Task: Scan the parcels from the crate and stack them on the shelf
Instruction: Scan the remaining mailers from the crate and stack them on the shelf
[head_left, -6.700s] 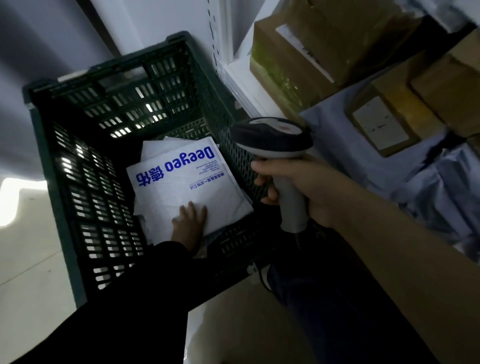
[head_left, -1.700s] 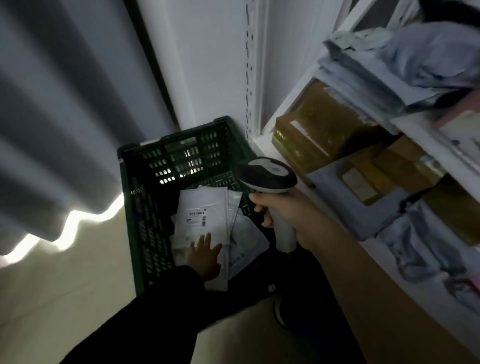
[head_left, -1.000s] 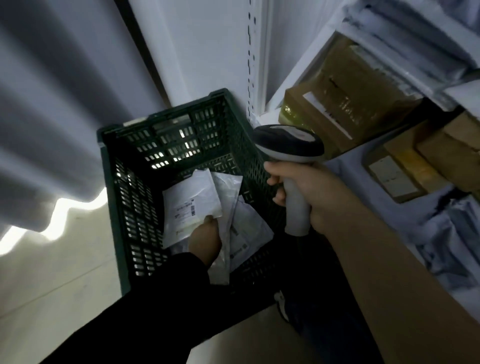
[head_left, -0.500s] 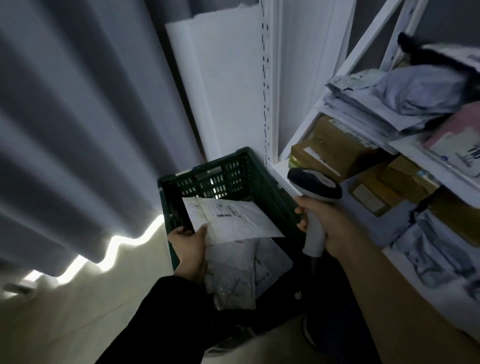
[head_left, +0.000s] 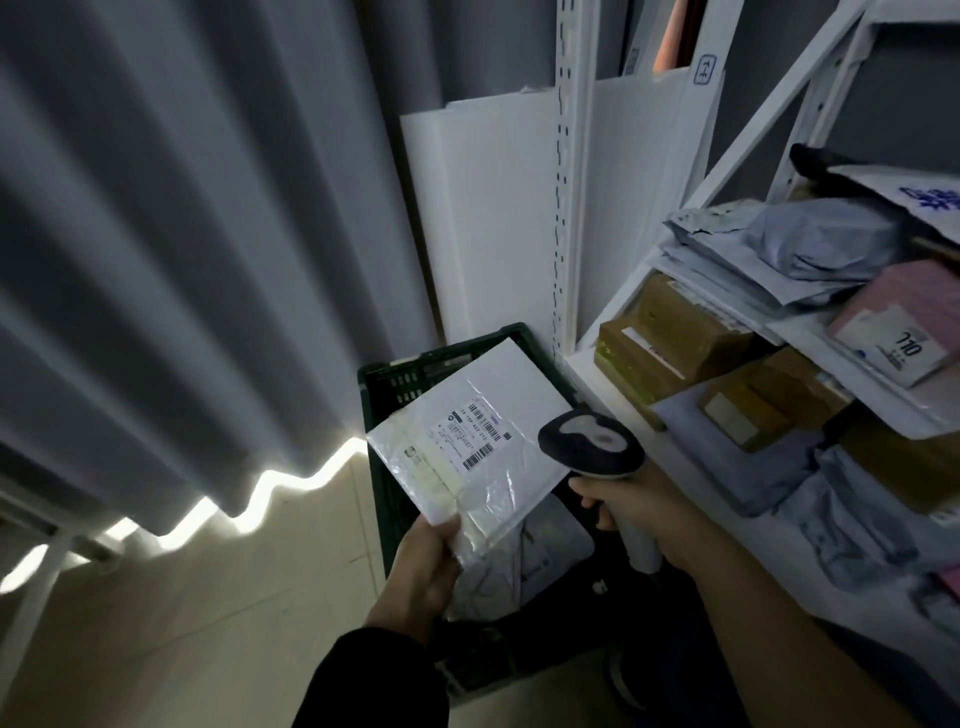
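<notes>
White plastic mailer (head_left: 467, 441) is held above the green crate (head_left: 395, 364), its near corner pinched between the thumb and fingers of the left hand (head_left: 423, 566). At the mailer's three o'clock, the right hand (head_left: 639, 512) is wrapped round the scanner (head_left: 589, 441). The barcode label (head_left: 470, 434) is too small to read and probably not yet scanned. More parcels (head_left: 550, 540) wait in the crate. The shelf (head_left: 589, 371), at three o'clock, holds many; one tag (head_left: 893, 348) seems to read "710".

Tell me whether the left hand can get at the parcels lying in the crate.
Probably not yet: the left hand is full, gripping the white parcel above the crate, and that parcel hangs over the grey parcels below.
</notes>
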